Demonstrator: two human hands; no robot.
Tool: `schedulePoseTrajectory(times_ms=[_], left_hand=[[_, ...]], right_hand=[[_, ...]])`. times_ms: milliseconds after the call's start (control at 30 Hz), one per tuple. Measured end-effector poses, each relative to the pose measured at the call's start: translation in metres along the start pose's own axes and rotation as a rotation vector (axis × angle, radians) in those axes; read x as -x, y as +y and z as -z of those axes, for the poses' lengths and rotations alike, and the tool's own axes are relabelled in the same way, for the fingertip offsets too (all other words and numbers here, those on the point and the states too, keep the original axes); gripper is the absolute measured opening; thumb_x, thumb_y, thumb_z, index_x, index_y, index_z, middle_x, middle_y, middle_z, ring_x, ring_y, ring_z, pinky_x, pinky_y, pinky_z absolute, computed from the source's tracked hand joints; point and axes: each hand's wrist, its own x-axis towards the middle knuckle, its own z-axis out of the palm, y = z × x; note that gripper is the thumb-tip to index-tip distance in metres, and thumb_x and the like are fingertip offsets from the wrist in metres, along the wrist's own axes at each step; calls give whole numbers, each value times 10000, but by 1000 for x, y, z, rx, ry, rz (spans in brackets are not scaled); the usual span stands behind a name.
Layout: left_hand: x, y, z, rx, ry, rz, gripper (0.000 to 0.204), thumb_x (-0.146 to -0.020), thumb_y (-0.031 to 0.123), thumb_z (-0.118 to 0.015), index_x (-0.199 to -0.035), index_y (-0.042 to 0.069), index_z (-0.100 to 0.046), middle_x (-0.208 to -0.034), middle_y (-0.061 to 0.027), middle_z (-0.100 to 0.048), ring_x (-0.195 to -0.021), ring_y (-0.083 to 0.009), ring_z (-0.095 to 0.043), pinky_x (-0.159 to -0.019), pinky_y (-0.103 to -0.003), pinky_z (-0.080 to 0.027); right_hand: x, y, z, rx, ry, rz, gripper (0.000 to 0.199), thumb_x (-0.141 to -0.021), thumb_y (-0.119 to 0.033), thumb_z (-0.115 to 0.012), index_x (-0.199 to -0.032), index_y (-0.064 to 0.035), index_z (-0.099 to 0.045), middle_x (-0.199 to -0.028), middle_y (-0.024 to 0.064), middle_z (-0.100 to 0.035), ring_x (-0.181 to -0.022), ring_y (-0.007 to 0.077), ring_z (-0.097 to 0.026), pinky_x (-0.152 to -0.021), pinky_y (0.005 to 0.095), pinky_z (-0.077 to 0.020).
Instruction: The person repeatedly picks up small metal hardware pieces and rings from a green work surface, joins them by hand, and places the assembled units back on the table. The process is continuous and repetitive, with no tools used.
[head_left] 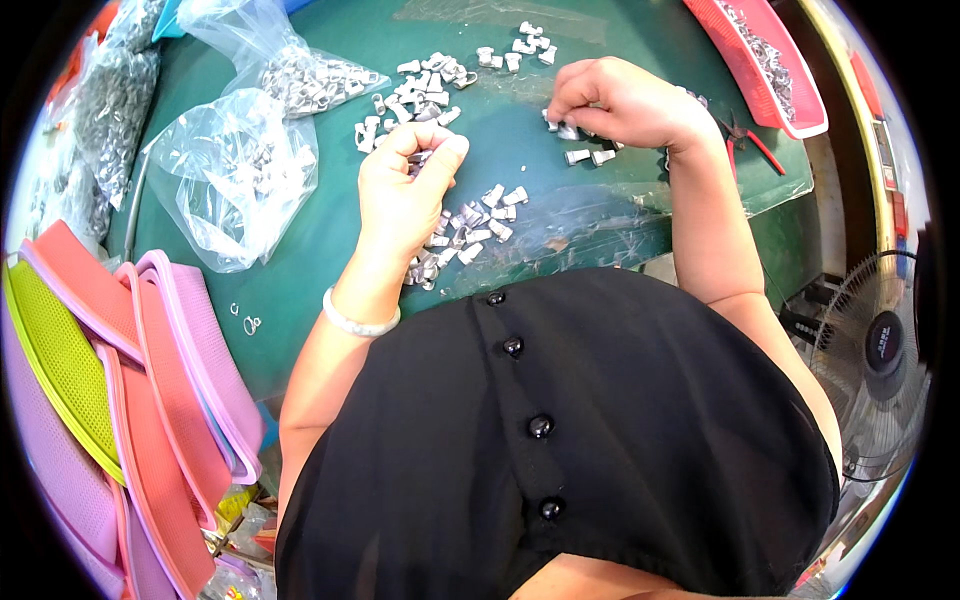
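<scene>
Small silvery metal zipper-slider parts (478, 222) lie scattered in loose heaps on a green table (320, 250). My left hand (405, 190) is curled closed over the middle of the table, fingertips pinching a few of these parts at its top. My right hand (620, 100) reaches farther out, fingers bent down and pinching one part among a small cluster (590, 155). Another heap (420, 85) lies beyond my left hand. A pale bangle (358, 322) circles my left wrist.
Clear plastic bags (235, 170) holding more metal parts lie at the left. Stacked pink, coral and yellow-green mesh trays (150, 380) stand at the lower left. A red basket (775, 60) and red-handled pliers (750, 140) sit at the right. A floor fan (880, 350) stands beside the table.
</scene>
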Motion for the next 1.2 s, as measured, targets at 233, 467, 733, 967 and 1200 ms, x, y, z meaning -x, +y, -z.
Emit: schedulePoseTrajectory(times_ms=[233, 467, 733, 967, 1200], left_hand=[[-1, -1, 0, -28, 0, 8, 82, -810, 102, -654, -805, 34, -610, -698, 30, -552, -573, -29, -480, -511, -173, -384], [-1, 1, 0, -27, 0, 7, 73, -812, 98, -650, -809, 37, -611, -690, 42, -550, -571, -25, -473, -510, -170, -382], [-1, -2, 1, -41, -18, -4, 68, -818, 96, -639, -825, 35, -611, -692, 40, -553, -580, -24, -478, -520, -170, -382], [0, -2, 0, -32, 16, -52, 116, -813, 78, -636, -907, 12, -617, -780, 16, -578, -678, -38, -499, -611, -185, -413], [1, -1, 0, -40, 11, -77, 122, -810, 79, -643, -908, 10, -620, -809, 6, -591, -718, -48, -510, -648, -194, -424]], right_hand=[[-24, 3, -3, 194, 223, -114, 221, -758, -143, -636, -944, -25, -617, -839, 110, -621, -786, 269, -598, -689, 355, -480], [-54, 10, -30, 427, 369, -247, 239, -749, -238, -659, -883, -48, -604, -877, 124, -614, -885, 305, -591, -748, 392, -477], [-47, 5, -30, 126, 402, -85, 214, -740, -7, -596, -946, -12, -541, -838, 100, -594, -772, 223, -585, -698, 320, -473], [-38, -27, -44, -351, 420, 205, 368, -744, 68, -576, -1098, -16, -521, -874, 32, -573, -799, 125, -546, -724, 269, -455], [-36, -34, -54, -437, 419, 258, 411, -741, 73, -591, -1133, -26, -520, -927, 49, -578, -836, 130, -566, -770, 276, -456]])
